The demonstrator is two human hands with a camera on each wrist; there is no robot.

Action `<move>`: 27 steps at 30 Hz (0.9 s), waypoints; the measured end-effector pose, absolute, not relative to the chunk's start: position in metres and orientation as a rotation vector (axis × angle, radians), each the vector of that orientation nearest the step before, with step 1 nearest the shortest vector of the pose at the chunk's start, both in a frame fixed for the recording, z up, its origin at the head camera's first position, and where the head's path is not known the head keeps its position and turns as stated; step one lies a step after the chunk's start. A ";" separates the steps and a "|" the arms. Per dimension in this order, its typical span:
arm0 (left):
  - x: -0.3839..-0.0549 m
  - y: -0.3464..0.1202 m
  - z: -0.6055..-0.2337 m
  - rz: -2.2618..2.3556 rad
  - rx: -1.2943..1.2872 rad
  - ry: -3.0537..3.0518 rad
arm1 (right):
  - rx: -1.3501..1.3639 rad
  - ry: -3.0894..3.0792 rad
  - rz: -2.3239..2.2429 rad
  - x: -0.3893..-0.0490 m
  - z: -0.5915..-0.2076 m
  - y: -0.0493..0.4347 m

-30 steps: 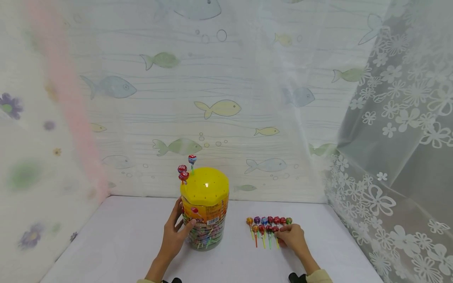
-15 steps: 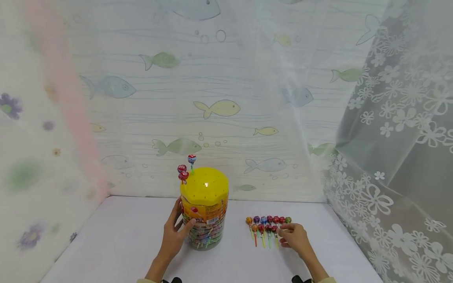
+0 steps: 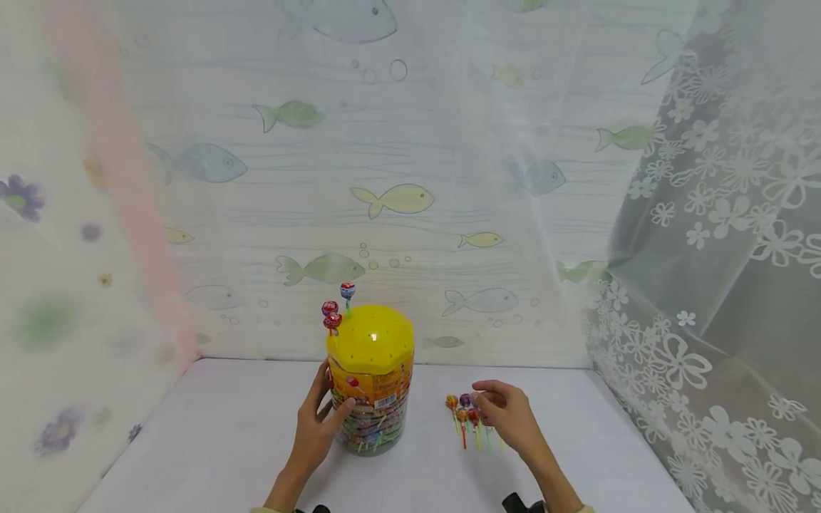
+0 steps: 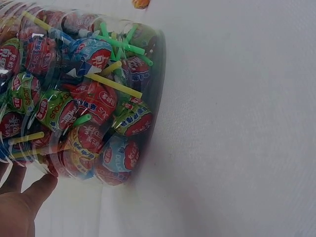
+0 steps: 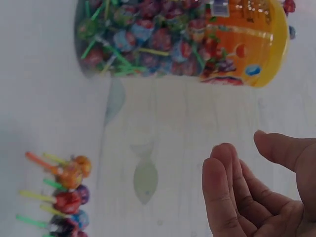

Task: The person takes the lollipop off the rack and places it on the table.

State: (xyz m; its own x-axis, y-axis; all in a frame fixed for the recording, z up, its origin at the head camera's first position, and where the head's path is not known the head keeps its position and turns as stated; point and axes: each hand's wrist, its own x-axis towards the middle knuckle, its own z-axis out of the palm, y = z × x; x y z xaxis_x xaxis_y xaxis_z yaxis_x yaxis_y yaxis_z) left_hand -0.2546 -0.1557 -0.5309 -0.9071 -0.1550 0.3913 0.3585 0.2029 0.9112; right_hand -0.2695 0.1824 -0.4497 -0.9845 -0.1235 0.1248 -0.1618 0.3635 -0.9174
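Observation:
A clear jar [image 3: 373,429] packed with wrapped lollipops stands upright on the table under a yellow, hole-dotted lid [image 3: 372,338]. Several lollipops [image 3: 331,320] poke up from the lid's left edge. My left hand [image 3: 314,429] holds the jar's left side, thumb at its front; the left wrist view catches its fingers against the plastic. Loose lollipops [image 3: 463,415] lie in two rows right of the jar, partly hidden behind my right hand [image 3: 511,419]. That hand hovers over them; in the right wrist view, its thumb and fingers are apart with nothing between.
The table has a white cover [image 3: 224,427]. Behind it hangs a fish-print curtain [image 3: 398,242], with a flowered sheet [image 3: 699,306] at the right and another sheet [image 3: 58,285] at the left.
My right hand has left the right end of the lollipop rows, moving left and up over them. My left hand and the jar stay in place.

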 end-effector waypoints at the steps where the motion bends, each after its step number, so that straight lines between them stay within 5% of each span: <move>1: -0.255 -0.156 -0.531 -1.751 -0.189 -2.087 | 0.299 -2.546 1.745 -0.268 -0.445 0.178; 17: -0.255 -0.156 -0.529 -1.741 -0.188 -2.086 | 0.887 -2.189 1.834 -0.258 -0.360 0.053; 27: -0.254 -0.155 -0.528 -1.752 -0.189 -2.094 | 0.982 -2.289 1.717 -0.273 -0.343 0.003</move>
